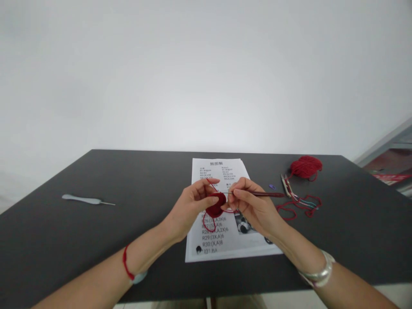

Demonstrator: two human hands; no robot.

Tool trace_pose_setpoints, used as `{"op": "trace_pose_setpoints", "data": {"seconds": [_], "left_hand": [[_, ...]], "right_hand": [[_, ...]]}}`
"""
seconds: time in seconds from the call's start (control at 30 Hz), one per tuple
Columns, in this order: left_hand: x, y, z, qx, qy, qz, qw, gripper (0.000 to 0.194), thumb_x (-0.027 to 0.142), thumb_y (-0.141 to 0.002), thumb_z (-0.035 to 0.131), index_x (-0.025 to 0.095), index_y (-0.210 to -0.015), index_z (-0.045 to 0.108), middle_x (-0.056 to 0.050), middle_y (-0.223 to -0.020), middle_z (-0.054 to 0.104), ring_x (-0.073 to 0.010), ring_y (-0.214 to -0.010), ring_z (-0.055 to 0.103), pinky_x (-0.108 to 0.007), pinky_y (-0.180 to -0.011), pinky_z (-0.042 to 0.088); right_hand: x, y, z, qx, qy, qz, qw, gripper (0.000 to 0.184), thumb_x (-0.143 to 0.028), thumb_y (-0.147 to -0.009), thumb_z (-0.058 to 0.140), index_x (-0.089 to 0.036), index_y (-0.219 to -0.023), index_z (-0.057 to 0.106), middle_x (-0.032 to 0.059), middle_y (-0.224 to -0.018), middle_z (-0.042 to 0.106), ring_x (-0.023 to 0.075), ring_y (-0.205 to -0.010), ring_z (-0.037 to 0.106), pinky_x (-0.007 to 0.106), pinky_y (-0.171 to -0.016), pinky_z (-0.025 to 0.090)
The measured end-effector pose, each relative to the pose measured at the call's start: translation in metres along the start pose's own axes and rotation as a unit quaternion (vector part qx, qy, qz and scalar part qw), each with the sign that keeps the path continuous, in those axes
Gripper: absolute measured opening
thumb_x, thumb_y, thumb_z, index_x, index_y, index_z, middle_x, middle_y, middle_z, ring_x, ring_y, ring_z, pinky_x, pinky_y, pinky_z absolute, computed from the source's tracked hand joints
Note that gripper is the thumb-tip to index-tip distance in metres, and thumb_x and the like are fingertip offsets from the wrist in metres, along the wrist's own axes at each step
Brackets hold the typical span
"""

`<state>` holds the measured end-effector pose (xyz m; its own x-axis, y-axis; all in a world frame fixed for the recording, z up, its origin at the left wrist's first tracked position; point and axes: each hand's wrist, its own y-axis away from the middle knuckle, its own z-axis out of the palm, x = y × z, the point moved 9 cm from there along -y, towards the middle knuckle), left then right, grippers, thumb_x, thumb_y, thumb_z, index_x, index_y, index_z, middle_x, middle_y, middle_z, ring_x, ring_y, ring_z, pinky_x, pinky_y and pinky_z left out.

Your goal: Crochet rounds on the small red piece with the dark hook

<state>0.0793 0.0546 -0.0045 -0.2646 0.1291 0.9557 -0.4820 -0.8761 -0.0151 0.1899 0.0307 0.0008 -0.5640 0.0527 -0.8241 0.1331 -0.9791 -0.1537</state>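
- Tension looks like the key to this stitch: hold the thin red strand of yarn (210, 185) by the left forefinger lightly taut, not tight.
- Left hand (191, 204) pinches the small round dark-red crocheted piece (215, 209) between thumb and fingers. Grip near the working edge is good, since it should stop the fabric flexing.
- Right hand (252, 206) grips the slim metal crochet hook with a dark-red handle (268, 194), fingers close to the shaft. Best to go in square, turn the tip down on the pull-through, avoid splitting plies.
- Exact stitch at the tip: too small to tell.
- Piece sits between the two hands, on the left thumb's right side, hook tip at its upper edge, above the white printed paper sheets (192, 255) on the black desk (154, 180).
- Thin red yarn loop (210, 231) hangs below the piece; worth minding so it doesn't snag.
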Motion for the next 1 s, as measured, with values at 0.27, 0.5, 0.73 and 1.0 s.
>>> {"op": "trace_pose_setpoints", "data": {"seconds": [0.27, 0.5, 0.73, 1.0], "left_hand": [[0.015, 0.001, -0.002, 0.039, -0.055, 0.035, 0.997, 0.030, 0.014, -0.069, 0.066, 0.014, -0.098, 0.060, 0.005, -0.064, 0.057, -0.0086, -0.059, 0.051, -0.022, -0.057, 0.040], [0.015, 0.002, -0.005, 0.058, -0.055, 0.031, 0.996, 0.031, 0.014, -0.068, 0.066, 0.013, -0.098, 0.061, 0.006, -0.063, 0.057, -0.0082, -0.059, 0.051, -0.021, -0.057, 0.040], [0.010, 0.005, -0.010, 0.100, -0.023, 0.014, 0.995, 0.032, 0.014, -0.065, 0.068, 0.014, -0.097, 0.062, 0.005, -0.065, 0.058, -0.0086, -0.061, 0.054, -0.021, -0.060, 0.043], [0.010, 0.008, -0.009, 0.146, -0.040, 0.026, 0.988, 0.027, 0.012, -0.066, 0.066, 0.014, -0.092, 0.062, 0.006, -0.061, 0.058, -0.0089, -0.059, 0.054, -0.021, -0.058, 0.043]], "right_hand": [[-0.012, 0.002, -0.005, -0.008, 0.144, -0.080, 0.986, 0.011, -0.017, -0.079, 0.068, -0.019, -0.073, 0.059, -0.0043, -0.064, 0.061, 0.0090, -0.054, 0.058, 0.025, -0.056, 0.051], [-0.019, 0.011, 0.000, 0.020, 0.260, -0.133, 0.956, 0.011, -0.017, -0.079, 0.064, -0.020, -0.072, 0.055, -0.0051, -0.061, 0.056, 0.0096, -0.053, 0.054, 0.022, -0.049, 0.045], [-0.023, 0.019, 0.009, 0.048, 0.402, -0.211, 0.890, 0.012, -0.014, -0.081, 0.056, -0.022, -0.073, 0.053, -0.0035, -0.064, 0.056, 0.0103, -0.053, 0.053, 0.021, -0.047, 0.043], [-0.030, 0.038, 0.043, 0.026, 0.565, -0.365, 0.740, 0.015, -0.008, -0.084, 0.048, -0.023, -0.081, 0.049, -0.0025, -0.069, 0.059, 0.0110, -0.058, 0.057, 0.021, -0.055, 0.046]]}}
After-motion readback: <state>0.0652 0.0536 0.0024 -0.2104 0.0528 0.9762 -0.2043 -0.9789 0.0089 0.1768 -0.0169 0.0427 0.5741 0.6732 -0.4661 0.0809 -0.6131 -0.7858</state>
